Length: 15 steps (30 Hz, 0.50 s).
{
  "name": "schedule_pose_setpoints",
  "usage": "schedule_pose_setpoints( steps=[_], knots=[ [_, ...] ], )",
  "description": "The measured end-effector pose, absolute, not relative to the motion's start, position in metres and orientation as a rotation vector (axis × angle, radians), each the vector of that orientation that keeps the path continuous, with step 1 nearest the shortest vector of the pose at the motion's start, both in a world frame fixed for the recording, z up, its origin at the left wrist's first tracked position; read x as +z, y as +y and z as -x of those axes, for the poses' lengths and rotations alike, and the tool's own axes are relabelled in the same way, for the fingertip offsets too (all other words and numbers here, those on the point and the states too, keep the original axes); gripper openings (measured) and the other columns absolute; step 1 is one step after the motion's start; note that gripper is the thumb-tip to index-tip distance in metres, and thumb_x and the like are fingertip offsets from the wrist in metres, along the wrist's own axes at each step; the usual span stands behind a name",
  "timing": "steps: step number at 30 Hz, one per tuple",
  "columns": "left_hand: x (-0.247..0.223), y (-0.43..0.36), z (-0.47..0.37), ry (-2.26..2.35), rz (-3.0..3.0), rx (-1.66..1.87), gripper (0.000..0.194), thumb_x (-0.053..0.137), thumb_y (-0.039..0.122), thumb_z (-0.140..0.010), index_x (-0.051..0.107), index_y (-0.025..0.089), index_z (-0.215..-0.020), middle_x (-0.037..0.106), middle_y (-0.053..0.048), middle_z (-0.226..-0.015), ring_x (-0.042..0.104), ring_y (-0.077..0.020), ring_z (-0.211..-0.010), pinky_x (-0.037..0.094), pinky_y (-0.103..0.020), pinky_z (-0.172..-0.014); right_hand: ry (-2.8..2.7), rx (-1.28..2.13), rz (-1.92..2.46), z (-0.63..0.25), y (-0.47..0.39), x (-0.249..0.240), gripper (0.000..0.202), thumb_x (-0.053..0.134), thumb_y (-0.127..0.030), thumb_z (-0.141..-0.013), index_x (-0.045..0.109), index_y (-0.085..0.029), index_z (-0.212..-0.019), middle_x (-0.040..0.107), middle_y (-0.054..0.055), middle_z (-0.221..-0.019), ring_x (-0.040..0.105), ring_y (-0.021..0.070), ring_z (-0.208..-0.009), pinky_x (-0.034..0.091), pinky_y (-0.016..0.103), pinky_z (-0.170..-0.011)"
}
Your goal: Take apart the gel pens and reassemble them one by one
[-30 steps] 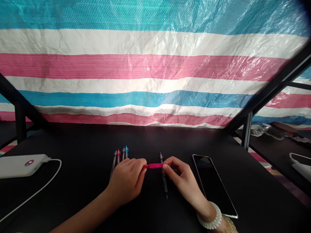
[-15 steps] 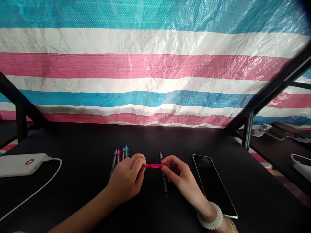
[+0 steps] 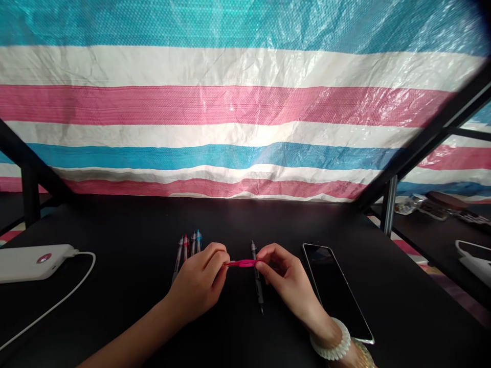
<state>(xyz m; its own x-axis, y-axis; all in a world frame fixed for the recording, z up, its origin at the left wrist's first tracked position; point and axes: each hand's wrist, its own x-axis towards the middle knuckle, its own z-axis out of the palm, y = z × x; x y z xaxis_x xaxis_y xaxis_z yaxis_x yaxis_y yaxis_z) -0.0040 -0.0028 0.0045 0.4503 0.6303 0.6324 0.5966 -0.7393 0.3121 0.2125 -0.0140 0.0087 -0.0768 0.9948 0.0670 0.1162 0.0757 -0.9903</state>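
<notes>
A pink-red pen (image 3: pixel 245 263) is stretched level between my two hands above the black table. My left hand (image 3: pixel 205 276) has its fingers closed around the left end, which they hide. At the other end my right hand (image 3: pixel 282 268) pinches the tip between thumb and fingers. Under and just left of the right fingertips, a grey-black pen (image 3: pixel 259 291) lies on the table, pointing toward me. Several clear-barrelled pens (image 3: pixel 186 245), with red and blue among their colours, lie side by side beyond my left hand, which partly covers them.
On the right lies a smartphone (image 3: pixel 339 291), dark screen up, close to my right wrist. A white power bank (image 3: pixel 34 263) with a white cable (image 3: pixel 82 278) sits at the left. Black metal bars (image 3: pixel 389 204) and a striped plastic sheet (image 3: pixel 230 107) bound the table (image 3: pixel 215 337).
Both hands keep hold of the pink-red pen in nearly the same place. The view has shifted very slightly; the other objects lie as before.
</notes>
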Motion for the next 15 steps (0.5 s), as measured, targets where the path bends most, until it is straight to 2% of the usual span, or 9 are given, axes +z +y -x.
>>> schedule_pose_setpoints(
  steps=[3,5,9,11,15],
  knots=[
    [0.0055,-0.0020,0.0053,1.127,-2.659,1.208,0.015,0.048,0.007,-0.089,0.057,0.018,-0.094,0.060,-0.006,-0.092,0.061,-0.0149,-0.074,0.050,-0.027,-0.067,-1.337,1.212,1.177,-0.2124,-0.0151,0.0114,0.031,0.077,-0.040,-0.078,0.063,-0.019,-0.095,0.062,0.002,-0.084,0.059,0.0159,-0.076,0.047,0.022,-0.056],
    [0.0052,-0.0017,0.0060,1.122,-2.668,1.220,0.016,0.050,0.007,-0.089,0.059,0.018,-0.097,0.061,-0.006,-0.091,0.060,-0.0151,-0.073,0.049,-0.027,-0.067,-1.290,1.312,1.152,-0.2122,-0.0156,0.0116,0.037,0.073,-0.048,-0.080,0.062,-0.018,-0.099,0.063,0.004,-0.084,0.059,0.0159,-0.072,0.048,0.023,-0.051],
    [0.0051,-0.0017,0.0068,1.113,-2.675,1.238,0.016,0.053,0.007,-0.087,0.061,0.018,-0.096,0.063,-0.006,-0.090,0.062,-0.0165,-0.075,0.049,-0.029,-0.069,-1.313,1.443,1.200,-0.2118,-0.0150,0.0075,0.051,0.054,-0.064,-0.088,0.059,-0.016,-0.072,0.059,0.002,-0.061,0.049,0.0099,-0.048,0.035,0.020,-0.040],
    [0.0068,-0.0015,0.0070,1.121,-2.680,1.251,0.016,0.056,0.008,-0.086,0.063,0.019,-0.096,0.065,-0.006,-0.090,0.063,-0.0173,-0.076,0.050,-0.030,-0.071,-1.341,1.409,1.239,-0.2117,-0.0143,0.0063,0.051,0.057,-0.063,-0.087,0.057,-0.016,-0.067,0.056,-0.001,-0.056,0.046,0.0085,-0.045,0.033,0.020,-0.041],
    [0.0130,0.0005,0.0078,1.129,-2.611,1.299,0.014,0.061,0.010,-0.086,0.065,0.021,-0.095,0.069,-0.004,-0.090,0.065,-0.0175,-0.079,0.051,-0.031,-0.074,-1.314,1.379,1.213,-0.2119,-0.0137,0.0090,0.042,0.066,-0.056,-0.085,0.060,-0.016,-0.073,0.060,0.000,-0.066,0.049,0.0097,-0.054,0.039,0.022,-0.050]
  ],
)
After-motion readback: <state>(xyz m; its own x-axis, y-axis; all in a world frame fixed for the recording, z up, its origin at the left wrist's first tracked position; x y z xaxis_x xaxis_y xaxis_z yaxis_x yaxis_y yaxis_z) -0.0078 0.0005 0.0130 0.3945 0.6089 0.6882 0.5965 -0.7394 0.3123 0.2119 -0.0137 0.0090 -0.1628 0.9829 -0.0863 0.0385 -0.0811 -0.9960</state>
